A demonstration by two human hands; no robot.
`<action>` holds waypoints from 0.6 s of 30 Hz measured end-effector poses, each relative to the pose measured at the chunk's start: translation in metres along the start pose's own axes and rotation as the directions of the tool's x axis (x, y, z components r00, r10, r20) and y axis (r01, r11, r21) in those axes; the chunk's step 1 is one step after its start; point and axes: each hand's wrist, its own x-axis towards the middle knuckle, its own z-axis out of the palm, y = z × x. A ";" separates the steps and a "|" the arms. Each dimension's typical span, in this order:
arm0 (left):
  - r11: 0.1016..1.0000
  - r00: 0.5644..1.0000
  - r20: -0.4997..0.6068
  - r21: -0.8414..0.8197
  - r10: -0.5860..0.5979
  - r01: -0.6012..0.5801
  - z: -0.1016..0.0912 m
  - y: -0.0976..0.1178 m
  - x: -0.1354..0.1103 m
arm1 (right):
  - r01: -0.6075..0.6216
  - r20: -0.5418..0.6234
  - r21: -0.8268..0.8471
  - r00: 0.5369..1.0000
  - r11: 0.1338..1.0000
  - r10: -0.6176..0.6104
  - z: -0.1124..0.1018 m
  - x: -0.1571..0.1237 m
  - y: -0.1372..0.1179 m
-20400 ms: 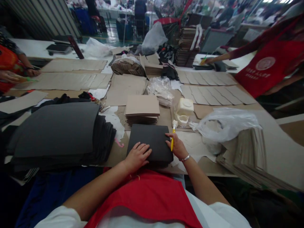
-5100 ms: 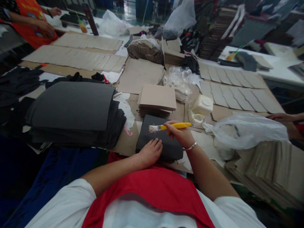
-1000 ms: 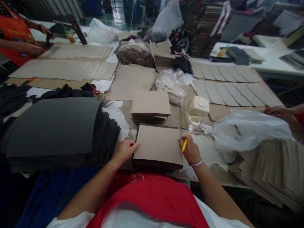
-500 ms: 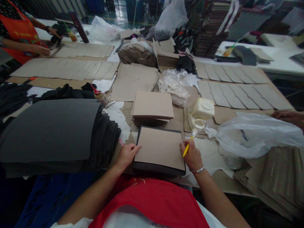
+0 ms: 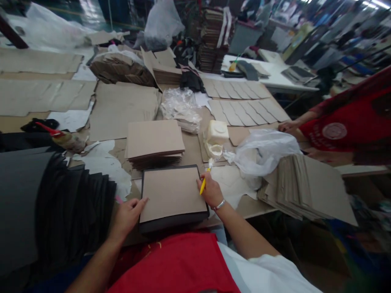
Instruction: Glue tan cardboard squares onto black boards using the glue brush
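A beige cardboard sheet lies on a stack of black sheets in front of me, with a black border showing round it. My left hand is closed at the sheet's left edge, its thumb and finger pressed on the corner. In my right hand is a brush with a yellow handle, held upright while the fingers touch the sheet's right edge. The brush's pale bristles point toward a cut-open cream plastic bottle just beyond.
Beige cardboard sheets are stacked behind the work. Dark grey sheets pile up at left. A clear plastic bag and leaning boards stand at right, near a co-worker's hand. Overlapping pieces lie farther back.
The view has swung to the right, so more of the co-worker in red shows and the one at left is gone. Both hands keep their places at the sheet's edges.
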 end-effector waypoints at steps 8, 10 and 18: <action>1.000 1.000 -0.021 -0.006 -0.011 0.011 -0.001 0.003 -0.002 | -0.051 0.032 -0.018 0.998 0.999 0.052 -0.002 0.000 -0.004; 1.000 1.000 -0.025 -0.002 -0.009 0.009 -0.002 0.004 -0.001 | -0.058 0.041 -0.045 0.997 0.997 0.060 -0.002 0.001 -0.006; 0.997 0.996 -0.061 -0.038 0.060 -0.062 -0.005 0.007 0.004 | -0.045 0.034 -0.145 0.998 0.988 0.050 -0.001 0.003 -0.012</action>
